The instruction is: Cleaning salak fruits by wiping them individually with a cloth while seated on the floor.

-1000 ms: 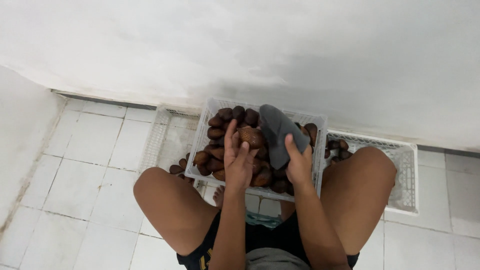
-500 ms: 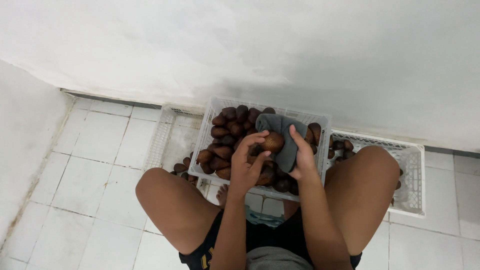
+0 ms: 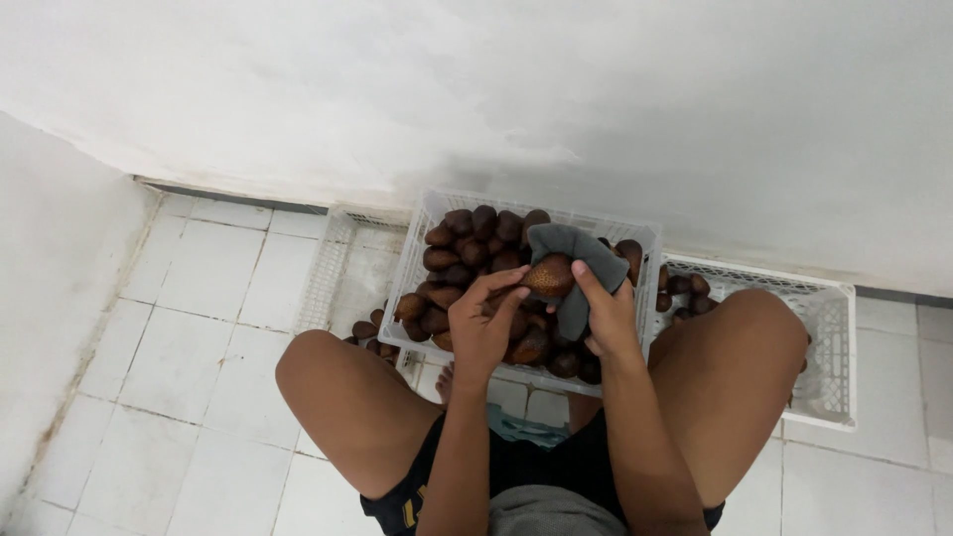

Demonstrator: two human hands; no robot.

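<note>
Left hand [image 3: 479, 323] has its fingers curled forward, the tips pinching 1 brown scaly fruit [image 3: 549, 276] from the left. Right hand [image 3: 608, 316] grips a grey cloth [image 3: 576, 258], thumb pressed up against the fruit's right side, so the fruit sits held between both hands and against the cloth, above the middle of the centre crate. The cloth drapes over the top of the fruit and hangs down through the right palm.

Just beneath them sits the white plastic crate [image 3: 417, 253], heaped with more dark brown fruits [image 3: 467, 248], raised between the person's bare knees. To the left, lower down on the floor, lies a second white crate [image 3: 342, 258], mostly bare, with a few fruits [image 3: 362, 330] at its near edge. To the right, a third white crate [image 3: 829, 328] runs behind the right knee, some fruits [image 3: 685, 288] showing at its left end. White floor tiles [image 3: 189, 337] spread out left, and a white wall [image 3: 496, 89] rises on the far side.
</note>
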